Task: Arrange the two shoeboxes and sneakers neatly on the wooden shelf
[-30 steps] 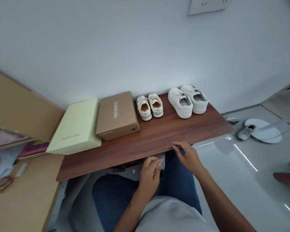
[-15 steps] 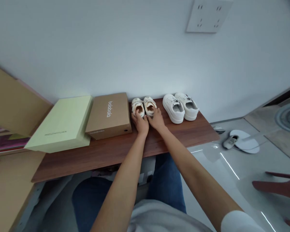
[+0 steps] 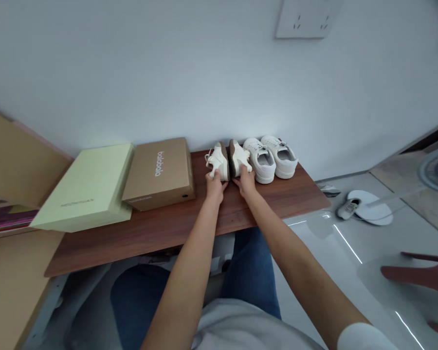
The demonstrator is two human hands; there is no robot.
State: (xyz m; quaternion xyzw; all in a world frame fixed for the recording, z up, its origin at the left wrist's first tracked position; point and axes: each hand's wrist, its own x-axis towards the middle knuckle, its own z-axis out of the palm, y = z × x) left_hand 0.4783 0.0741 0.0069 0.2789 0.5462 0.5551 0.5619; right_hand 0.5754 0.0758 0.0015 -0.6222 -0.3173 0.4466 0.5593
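Two small beige child's shoes are tipped onto their sides, sole to sole, at the back of a dark wooden table (image 3: pixel 190 228). My left hand (image 3: pixel 215 187) grips the left small shoe (image 3: pixel 217 160). My right hand (image 3: pixel 246 182) grips the right small shoe (image 3: pixel 239 156). Their brown soles face each other in the middle. A pair of larger white sneakers (image 3: pixel 270 158) stands just to the right, close against the right small shoe. A brown shoebox (image 3: pixel 158 172) lies just left of my left hand.
A pale green shoebox (image 3: pixel 85 187) lies left of the brown one, overhanging the table's left end. A white wall with a socket plate (image 3: pixel 306 19) is behind. On the glossy floor at right lie a fan base (image 3: pixel 374 211) and a grey shoe (image 3: pixel 346 209).
Both hands rose from the table's front edge to the small shoes, took hold of them and turned them onto their sides, soles together. The view shifted slightly.
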